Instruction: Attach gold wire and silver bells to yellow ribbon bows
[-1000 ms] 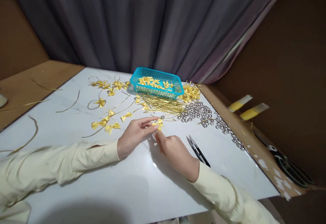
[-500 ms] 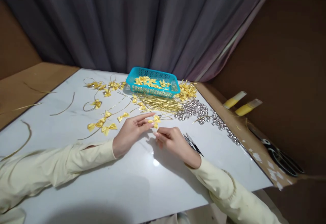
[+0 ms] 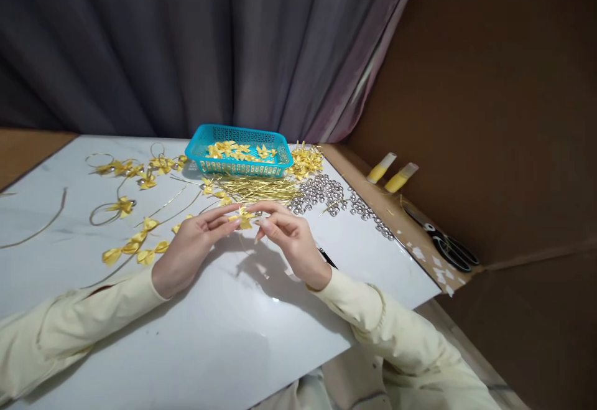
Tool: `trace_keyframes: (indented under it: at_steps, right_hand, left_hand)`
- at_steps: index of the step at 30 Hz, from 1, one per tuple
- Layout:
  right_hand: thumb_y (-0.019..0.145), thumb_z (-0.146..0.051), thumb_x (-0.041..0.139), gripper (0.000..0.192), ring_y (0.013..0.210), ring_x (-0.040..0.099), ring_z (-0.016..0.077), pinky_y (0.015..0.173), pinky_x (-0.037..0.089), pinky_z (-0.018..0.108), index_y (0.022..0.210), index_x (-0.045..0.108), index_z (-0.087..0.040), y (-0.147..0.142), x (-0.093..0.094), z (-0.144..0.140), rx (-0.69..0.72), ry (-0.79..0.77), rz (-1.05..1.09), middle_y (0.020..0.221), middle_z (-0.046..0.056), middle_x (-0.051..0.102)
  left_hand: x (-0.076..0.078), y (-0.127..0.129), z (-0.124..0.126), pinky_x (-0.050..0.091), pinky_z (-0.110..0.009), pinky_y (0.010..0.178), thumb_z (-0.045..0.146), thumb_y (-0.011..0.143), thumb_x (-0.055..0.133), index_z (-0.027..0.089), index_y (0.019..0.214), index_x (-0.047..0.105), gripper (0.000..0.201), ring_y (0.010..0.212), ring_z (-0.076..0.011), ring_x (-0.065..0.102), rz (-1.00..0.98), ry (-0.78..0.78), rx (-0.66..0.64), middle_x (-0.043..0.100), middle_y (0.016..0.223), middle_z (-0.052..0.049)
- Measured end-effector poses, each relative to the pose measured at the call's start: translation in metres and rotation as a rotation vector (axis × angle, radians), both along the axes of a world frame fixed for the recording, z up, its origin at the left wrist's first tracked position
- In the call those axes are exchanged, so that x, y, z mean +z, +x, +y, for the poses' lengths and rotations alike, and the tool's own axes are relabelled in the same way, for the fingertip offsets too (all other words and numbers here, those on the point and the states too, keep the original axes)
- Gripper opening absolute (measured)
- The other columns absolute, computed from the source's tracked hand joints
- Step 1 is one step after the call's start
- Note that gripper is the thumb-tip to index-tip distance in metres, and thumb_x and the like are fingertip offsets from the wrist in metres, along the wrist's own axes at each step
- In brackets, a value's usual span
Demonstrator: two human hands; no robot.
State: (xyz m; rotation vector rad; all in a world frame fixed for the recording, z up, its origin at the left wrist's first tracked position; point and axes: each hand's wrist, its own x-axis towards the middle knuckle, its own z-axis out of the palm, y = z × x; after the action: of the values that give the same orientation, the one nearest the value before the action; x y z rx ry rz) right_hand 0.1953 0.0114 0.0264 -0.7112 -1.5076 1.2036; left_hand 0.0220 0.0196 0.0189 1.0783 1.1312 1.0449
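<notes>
a small yellow bow (image 3: 243, 218) sits between the fingers, and more yellow bows (image 3: 135, 245) dot the glossy white table (image 3: 196, 335). the basket (image 3: 239, 160) is bright turquoise with a perforated grid pattern. gold wires (image 3: 254, 189) gleam beside shiny silver bells (image 3: 321, 192). cream sleeves (image 3: 60, 329) on both arms. grey-purple curtain (image 3: 186, 43) behind, brown cardboard wall (image 3: 489, 117), yellow tubes (image 3: 389, 177) with pale caps, black scissors (image 3: 448, 249).

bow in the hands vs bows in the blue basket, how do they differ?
The held bow is single, lifted off the table between the left hand and right hand; the basket bows are many, piled loose in the blue basket, untouched. Both are small yellow ribbon bows.
</notes>
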Motion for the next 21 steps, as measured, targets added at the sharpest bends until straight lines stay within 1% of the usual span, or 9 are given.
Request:
trace_keyframes:
  at_steps: [3, 5, 7, 9, 11, 13, 15, 18, 21]
  right_hand:
    - [0.081, -0.033, 0.063, 0.026, 0.088, 0.057, 0.0160, 0.080, 0.045, 0.032, 0.061, 0.065, -0.017, -0.004, -0.003, 0.000, 0.047, -0.221, 0.249, 0.087, 0.005, 0.061]
    - [0.080, -0.034, 0.063, 0.028, 0.076, 0.057, 0.0143, 0.066, 0.048, 0.028, 0.059, 0.063, -0.016, -0.006, -0.004, 0.000, 0.048, -0.307, 0.322, 0.077, 0.004, 0.059]
    - [0.078, -0.034, 0.064, 0.023, 0.072, 0.057, 0.0126, 0.058, 0.047, 0.023, 0.064, 0.063, -0.016, -0.006, -0.004, 0.001, 0.021, -0.369, 0.358, 0.078, 0.003, 0.058]
    - [0.076, -0.031, 0.066, 0.016, 0.075, 0.057, 0.0115, 0.055, 0.047, 0.020, 0.074, 0.065, -0.016, -0.005, -0.004, 0.003, -0.012, -0.436, 0.394, 0.083, 0.003, 0.058]
    - [0.074, -0.029, 0.067, 0.014, 0.075, 0.056, 0.0102, 0.053, 0.046, 0.017, 0.080, 0.065, -0.016, -0.003, -0.003, 0.005, -0.035, -0.489, 0.419, 0.084, 0.003, 0.058]
    - [0.074, -0.028, 0.067, 0.013, 0.069, 0.052, 0.0079, 0.047, 0.042, 0.015, 0.078, 0.063, -0.016, -0.001, -0.002, 0.007, -0.037, -0.531, 0.431, 0.080, 0.001, 0.056]
    - [0.074, -0.028, 0.067, 0.015, 0.057, 0.044, 0.0049, 0.040, 0.035, 0.014, 0.074, 0.060, -0.015, -0.001, -0.002, 0.009, -0.011, -0.571, 0.422, 0.075, -0.001, 0.054]
    - [0.071, -0.031, 0.070, 0.023, 0.046, 0.030, 0.0025, 0.035, 0.023, 0.015, 0.069, 0.055, -0.014, -0.004, -0.004, 0.009, 0.059, -0.629, 0.367, 0.066, -0.004, 0.049]
    - [0.068, -0.033, 0.074, 0.030, 0.042, 0.025, 0.0011, 0.036, 0.018, 0.015, 0.068, 0.051, -0.014, -0.006, -0.007, 0.006, 0.110, -0.667, 0.280, 0.058, -0.007, 0.046]
  left_hand:
    - [0.000, 0.000, -0.001, 0.042, -0.031, 0.083, 0.039, 0.068, 0.074, 0.022, 0.117, 0.061, 0.054, 0.095, -0.0214, 0.058, 0.026, -0.006, -0.009, 0.068, 0.093, -0.005]
    - [-0.001, -0.001, 0.000, 0.042, -0.030, 0.082, 0.040, 0.067, 0.074, 0.022, 0.118, 0.061, 0.055, 0.095, -0.0212, 0.058, 0.046, -0.002, -0.001, 0.068, 0.096, -0.005]
    - [-0.001, 0.000, 0.000, 0.043, -0.029, 0.079, 0.040, 0.067, 0.074, 0.022, 0.117, 0.061, 0.056, 0.092, -0.0204, 0.058, 0.068, 0.016, 0.015, 0.068, 0.094, -0.004]
    - [-0.001, 0.000, 0.002, 0.044, -0.027, 0.075, 0.041, 0.066, 0.074, 0.022, 0.116, 0.062, 0.055, 0.088, -0.0194, 0.058, 0.099, 0.045, 0.036, 0.067, 0.088, -0.003]
    - [-0.001, 0.001, 0.003, 0.045, -0.026, 0.072, 0.042, 0.066, 0.073, 0.022, 0.116, 0.063, 0.054, 0.085, -0.0190, 0.058, 0.142, 0.080, 0.060, 0.067, 0.085, -0.003]
    - [0.000, 0.001, 0.003, 0.046, -0.026, 0.070, 0.042, 0.067, 0.072, 0.022, 0.116, 0.063, 0.053, 0.085, -0.0197, 0.058, 0.197, 0.116, 0.074, 0.068, 0.087, -0.003]
    - [0.000, 0.001, 0.002, 0.047, -0.027, 0.072, 0.044, 0.068, 0.070, 0.021, 0.115, 0.064, 0.052, 0.087, -0.0211, 0.059, 0.263, 0.172, 0.081, 0.069, 0.094, -0.005]
    - [-0.002, 0.000, -0.002, 0.046, -0.030, 0.078, 0.045, 0.071, 0.067, 0.023, 0.110, 0.067, 0.045, 0.088, -0.0222, 0.060, 0.396, 0.328, 0.106, 0.069, 0.105, -0.005]
    - [-0.003, 0.000, -0.007, 0.046, -0.030, 0.082, 0.042, 0.076, 0.065, 0.025, 0.104, 0.070, 0.033, 0.087, -0.0216, 0.062, 0.487, 0.501, 0.100, 0.070, 0.105, -0.003]
